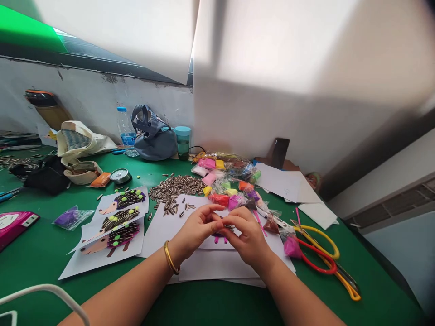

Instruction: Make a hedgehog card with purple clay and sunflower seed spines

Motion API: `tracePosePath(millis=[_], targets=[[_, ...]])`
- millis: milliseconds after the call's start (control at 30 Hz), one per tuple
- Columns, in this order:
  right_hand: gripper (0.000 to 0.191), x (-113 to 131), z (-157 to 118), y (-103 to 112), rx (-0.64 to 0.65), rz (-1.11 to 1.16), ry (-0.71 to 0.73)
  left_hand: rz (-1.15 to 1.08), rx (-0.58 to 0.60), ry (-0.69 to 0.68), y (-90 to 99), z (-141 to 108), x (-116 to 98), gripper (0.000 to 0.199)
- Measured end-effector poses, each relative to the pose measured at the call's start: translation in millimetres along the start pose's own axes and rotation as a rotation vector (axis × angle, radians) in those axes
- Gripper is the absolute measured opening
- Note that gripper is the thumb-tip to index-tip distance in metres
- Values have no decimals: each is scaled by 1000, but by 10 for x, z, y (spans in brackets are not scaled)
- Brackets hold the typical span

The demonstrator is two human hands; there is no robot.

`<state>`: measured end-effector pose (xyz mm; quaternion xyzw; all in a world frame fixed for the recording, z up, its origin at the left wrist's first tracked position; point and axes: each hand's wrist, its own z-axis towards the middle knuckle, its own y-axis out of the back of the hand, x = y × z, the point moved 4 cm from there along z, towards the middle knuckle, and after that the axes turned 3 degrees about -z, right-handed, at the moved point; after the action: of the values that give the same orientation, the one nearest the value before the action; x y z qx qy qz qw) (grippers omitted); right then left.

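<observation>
My left hand [200,228] and my right hand [246,235] meet at the fingertips above white paper sheets [163,240]. Both are closed in a pinch; what they hold, if anything, is too small to make out. Below them a purple and pink clay figure [220,240] shows in part on the paper, mostly hidden by the fingers. Just beyond lies a pile of striped seeds [176,188], with a few loose seeds on the sheet. Left of my hands are cards with hedgehog figures [117,237] made of seeds, clay and green dots.
Bags of coloured clay [219,199] lie behind my hands. Yellow-handled and red-handled scissors [319,258] are at the right. A purple clay bag [70,218], a round tin [120,175] and a blue bag [156,142] stand left. A phone [279,153] leans on the wall.
</observation>
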<state>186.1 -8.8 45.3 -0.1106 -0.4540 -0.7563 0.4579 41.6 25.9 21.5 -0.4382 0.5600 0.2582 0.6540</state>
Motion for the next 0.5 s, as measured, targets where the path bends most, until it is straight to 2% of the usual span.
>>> tracePosePath(millis=[67,167,267,400,500], targets=[[8,-38,7,55,-23,17,-40,95,-55,-34,62,18,-32,42],[15,-169,8,146,-73,-5,-140,288,-240,-102,263,70,-71,38],[16,-329,10,151,7,-67,-265,552,-375,-79,483,129,-61,33],[7,-466,9,58,227,-118,-393,835,-316,19,610,188,20,29],[9,-479,11,8,285,-149,-370,930,-275,51,611,195,72,28]])
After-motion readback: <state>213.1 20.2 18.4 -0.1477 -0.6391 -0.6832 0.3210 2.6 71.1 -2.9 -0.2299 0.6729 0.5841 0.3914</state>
